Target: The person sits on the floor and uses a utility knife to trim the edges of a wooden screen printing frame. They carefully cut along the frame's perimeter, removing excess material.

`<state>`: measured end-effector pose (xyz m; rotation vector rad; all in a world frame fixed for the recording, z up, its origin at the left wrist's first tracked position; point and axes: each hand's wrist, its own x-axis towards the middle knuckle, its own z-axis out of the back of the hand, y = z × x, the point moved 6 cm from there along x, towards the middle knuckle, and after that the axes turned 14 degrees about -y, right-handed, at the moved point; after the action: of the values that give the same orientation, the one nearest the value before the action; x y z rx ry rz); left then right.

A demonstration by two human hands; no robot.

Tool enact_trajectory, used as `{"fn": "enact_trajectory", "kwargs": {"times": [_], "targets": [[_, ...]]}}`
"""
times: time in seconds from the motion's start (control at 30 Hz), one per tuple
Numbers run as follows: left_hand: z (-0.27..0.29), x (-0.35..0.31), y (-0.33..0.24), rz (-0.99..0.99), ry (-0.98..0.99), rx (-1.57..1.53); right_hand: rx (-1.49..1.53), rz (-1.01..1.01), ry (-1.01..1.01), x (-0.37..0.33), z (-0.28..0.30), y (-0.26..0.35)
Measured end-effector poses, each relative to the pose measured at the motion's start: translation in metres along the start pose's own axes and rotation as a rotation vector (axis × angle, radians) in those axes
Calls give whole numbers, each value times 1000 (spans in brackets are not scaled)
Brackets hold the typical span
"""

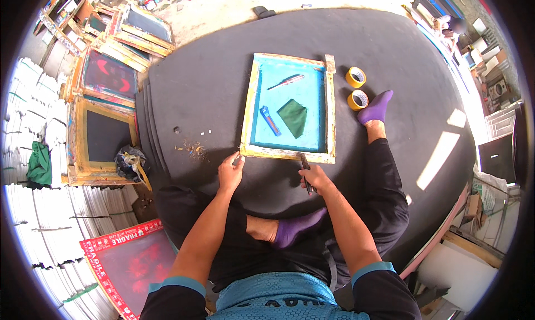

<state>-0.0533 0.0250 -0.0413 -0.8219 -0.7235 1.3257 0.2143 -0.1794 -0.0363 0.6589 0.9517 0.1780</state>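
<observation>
A wooden screen-printing frame [332, 119] with blue mesh lies flat before me. My left hand [229, 174] grips its near-left corner between thumb and fingers. In my right hand [316, 179] is a dark, plier-like hand tool [305, 163], closed in my fingers. Its tip reaches the frame's near edge, right of the middle; whether it bites the wood I cannot tell. On the mesh lie a blue utility knife [271, 121], a slim red-and-grey cutter or pen-like tool [286, 82] and a folded green cloth [293, 118].
Two yellow tape rolls [357, 100] sit right of the frame, beside my purple-socked foot [377, 107]. Small scraps [192, 150] lie on the dark padded surface [200, 97] at left. Stacked screens [106, 133], a plastic bag [131, 163] and white stacks [33, 208] line the left side.
</observation>
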Motion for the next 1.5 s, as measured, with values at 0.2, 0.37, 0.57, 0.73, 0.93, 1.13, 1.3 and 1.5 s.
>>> {"fn": "enact_trajectory", "kwargs": {"times": [0.2,0.37,0.57,0.73,0.93,1.13,1.3,1.5], "targets": [[-4,2,4,13,-18,-14,-194,58,-100,-17,8,20],[-4,1,3,8,-24,-16,-342,83,-203,-20,12,26],[-4,1,1,15,-15,-26,-397,128,-297,-2,8,-1],[-2,-2,-3,8,-1,19,-456,232,-378,-11,3,4],[-5,0,3,-56,12,19,-466,255,-413,-13,0,2],[-14,-7,-6,-116,126,67,-412,138,-358,4,8,-7],[-13,-8,-11,-173,168,114,-395,221,-414,11,6,-5],[-8,-6,-1,-155,210,119,-385,221,-379,-1,1,3]]}}
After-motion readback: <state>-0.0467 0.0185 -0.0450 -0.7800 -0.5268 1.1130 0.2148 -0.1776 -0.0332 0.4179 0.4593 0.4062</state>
